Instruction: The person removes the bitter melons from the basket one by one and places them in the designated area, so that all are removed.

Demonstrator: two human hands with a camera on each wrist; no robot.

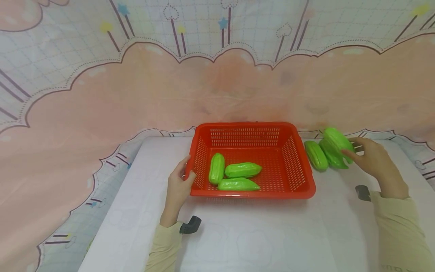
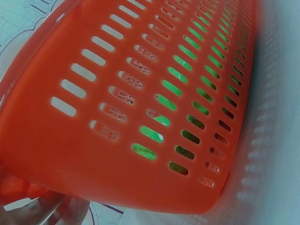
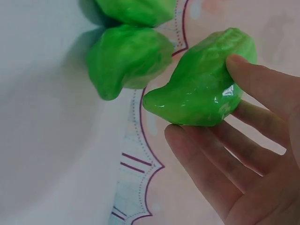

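Note:
My left hand (image 1: 179,185) grips the left rim of a red plastic basket (image 1: 251,194), thumb on the near side. The left wrist view shows the basket's slotted wall (image 2: 117,154) up close, with green showing through the holes. Inside lie three glossy green bitter melons, one upright-lying at the left (image 1: 216,169) and two crosswise. Beyond the basket's right side, my right hand (image 1: 372,158) pinches a ridged bitter melon (image 3: 201,84) between thumb and fingers, its pointed end facing away from the palm. In the head view it overlaps another melon (image 1: 334,158) on the table.
One more bitter melon (image 1: 316,155) lies against the basket's right side. The white table (image 1: 244,234) ends at a patterned cloth backdrop (image 1: 238,90) just behind the basket. Dark wrist-camera mounts (image 1: 191,225) sit near both sleeves.

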